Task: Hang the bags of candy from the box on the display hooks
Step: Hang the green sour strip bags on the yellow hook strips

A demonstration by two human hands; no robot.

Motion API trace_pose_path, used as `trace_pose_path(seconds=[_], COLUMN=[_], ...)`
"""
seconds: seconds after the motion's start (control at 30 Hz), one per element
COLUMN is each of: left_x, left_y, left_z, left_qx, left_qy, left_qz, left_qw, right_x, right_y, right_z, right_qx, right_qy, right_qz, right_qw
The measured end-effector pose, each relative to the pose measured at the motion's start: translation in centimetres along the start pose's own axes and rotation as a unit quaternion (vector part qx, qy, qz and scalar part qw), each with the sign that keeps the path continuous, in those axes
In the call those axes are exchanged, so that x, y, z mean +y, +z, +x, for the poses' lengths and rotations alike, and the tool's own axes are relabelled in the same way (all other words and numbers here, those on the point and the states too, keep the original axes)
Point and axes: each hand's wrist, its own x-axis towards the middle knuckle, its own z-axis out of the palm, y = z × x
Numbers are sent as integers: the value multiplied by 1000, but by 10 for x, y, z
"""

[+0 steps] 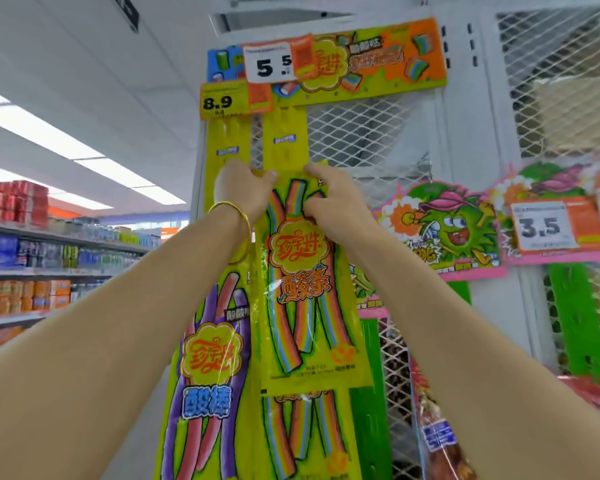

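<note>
A yellow candy bag (305, 296) with rainbow strips printed on it hangs flat against a yellow hanging strip (286, 143) on the white mesh rack. My left hand (241, 190) pinches the bag's top left corner. My right hand (333, 199) pinches its top right edge. Below it hangs another rainbow bag (305, 434). To the left, a bag with purple and pink strips (208, 368) hangs on a second yellow strip (224, 140). No box is in view.
Price cards reading 8.9 (222, 100) and 5.5 (269, 62) sit under an orange-yellow header (378, 60). A green-monster sign (440, 226) and a 3.5 card (542, 225) hang to the right. Drink shelves (32, 258) line the aisle on the left.
</note>
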Motion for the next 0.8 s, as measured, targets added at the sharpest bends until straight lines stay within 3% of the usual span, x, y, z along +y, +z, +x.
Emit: trace_pose_path(seconds=[0.4, 0.7, 0.8], left_x=[7, 14, 13], left_y=[6, -1, -1], left_z=[9, 5, 1], left_qx=[-9, -60, -56], left_qy=[-104, -104, -107], left_qz=[-150, -102, -133], left_qw=[983, 988, 984], right_x=[-9, -9, -10], right_y=[4, 5, 2], right_z=[0, -4, -12], right_qx=[-26, -38, -40], right_qy=[-34, 7, 9], right_qz=[-56, -57, -62], right_qw=[997, 998, 997])
